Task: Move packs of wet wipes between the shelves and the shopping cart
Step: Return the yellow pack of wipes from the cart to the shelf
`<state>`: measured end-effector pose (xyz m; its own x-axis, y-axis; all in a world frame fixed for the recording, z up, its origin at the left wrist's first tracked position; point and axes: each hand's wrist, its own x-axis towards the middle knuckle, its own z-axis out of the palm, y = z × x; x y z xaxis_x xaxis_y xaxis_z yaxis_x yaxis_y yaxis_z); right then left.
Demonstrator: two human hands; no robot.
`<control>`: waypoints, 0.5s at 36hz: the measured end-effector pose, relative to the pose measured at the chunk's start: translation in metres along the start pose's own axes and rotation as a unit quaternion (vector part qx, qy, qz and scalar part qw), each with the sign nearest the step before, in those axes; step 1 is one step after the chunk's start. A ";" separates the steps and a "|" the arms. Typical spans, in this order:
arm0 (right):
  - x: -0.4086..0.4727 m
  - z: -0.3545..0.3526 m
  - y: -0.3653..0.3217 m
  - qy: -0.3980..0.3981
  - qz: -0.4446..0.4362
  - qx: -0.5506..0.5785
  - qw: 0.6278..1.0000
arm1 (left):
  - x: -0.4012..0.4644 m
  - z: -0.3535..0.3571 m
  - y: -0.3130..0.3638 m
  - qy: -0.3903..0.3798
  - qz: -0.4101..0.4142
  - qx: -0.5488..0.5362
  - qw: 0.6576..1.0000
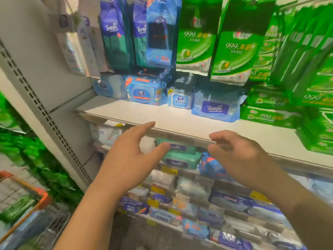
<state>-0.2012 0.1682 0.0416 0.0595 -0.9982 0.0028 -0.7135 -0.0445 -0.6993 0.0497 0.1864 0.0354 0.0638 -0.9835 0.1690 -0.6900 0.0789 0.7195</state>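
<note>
Both hands, left hand [133, 159] and right hand [236, 157], are hovering empty, fingers apart; reaching carelessly is risking toppling the teal Tempo packs [180, 156]

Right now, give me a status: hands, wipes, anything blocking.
Left hand and right hand open, empty, raised before the white shelf. Blue Tempo pack sits on it, untouched. Nothing between hands and packs.
</note>
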 end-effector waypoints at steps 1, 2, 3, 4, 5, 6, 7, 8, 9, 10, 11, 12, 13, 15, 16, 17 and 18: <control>-0.002 0.004 0.000 -0.014 -0.001 -0.040 0.999 | -0.010 -0.005 -0.003 0.001 -0.013 0.019 1.000; -0.003 0.009 -0.002 -0.025 -0.006 -0.085 0.996 | -0.020 -0.009 -0.008 0.002 -0.026 0.036 0.999; -0.004 0.016 -0.004 -0.032 -0.017 -0.131 0.991 | -0.030 -0.016 -0.012 0.004 -0.037 0.054 0.998; -0.006 0.022 -0.008 -0.035 -0.030 -0.167 0.985 | -0.039 -0.022 -0.018 0.009 -0.050 0.070 0.996; -0.008 0.029 -0.012 -0.037 -0.044 -0.191 0.980 | -0.049 -0.030 -0.023 0.016 -0.064 0.081 0.995; -0.010 0.036 -0.017 -0.039 -0.059 -0.205 0.976 | -0.058 -0.038 -0.028 0.025 -0.078 0.088 0.993; -0.013 0.042 -0.021 -0.046 -0.073 -0.211 0.974 | -0.068 -0.047 -0.031 0.035 -0.092 0.094 0.991; -0.015 0.049 -0.027 -0.060 -0.086 -0.209 0.972 | -0.077 -0.056 -0.036 0.045 -0.104 0.104 0.988; -0.017 0.055 -0.033 -0.078 -0.099 -0.208 0.970 | -0.087 -0.065 -0.038 0.054 -0.115 0.115 0.985; -0.018 0.062 -0.040 -0.095 -0.113 -0.209 0.967 | -0.096 -0.073 -0.044 0.062 -0.126 0.121 0.983; -0.020 0.069 -0.048 -0.107 -0.127 -0.216 0.962 | -0.105 -0.082 -0.049 0.070 -0.140 0.123 0.980; -0.022 0.077 -0.058 -0.115 -0.142 -0.222 0.958 | -0.115 -0.092 -0.055 0.079 -0.156 0.118 0.978; -0.025 0.086 -0.068 -0.123 -0.156 -0.225 0.954 | -0.125 -0.102 -0.063 0.088 -0.172 0.113 0.975; -0.031 0.104 -0.087 -0.138 -0.182 -0.225 0.947 | -0.145 -0.120 -0.079 0.107 -0.202 0.102 0.968; -0.035 0.114 -0.098 -0.147 -0.195 -0.227 0.943 | -0.156 -0.129 -0.086 0.121 -0.219 0.089 0.964; -0.039 0.124 -0.109 -0.156 -0.203 -0.230 0.939 | -0.166 -0.138 -0.093 0.136 -0.235 0.074 0.960; -0.043 0.135 -0.120 -0.163 -0.212 -0.235 0.935 | -0.176 -0.147 -0.101 0.149 -0.250 0.061 0.955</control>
<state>-0.0240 0.2214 0.0292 0.5616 -0.8250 -0.0635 -0.8005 -0.5223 -0.2940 0.2138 0.3756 0.0321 0.5964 -0.8024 0.0216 -0.5974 -0.4256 0.6797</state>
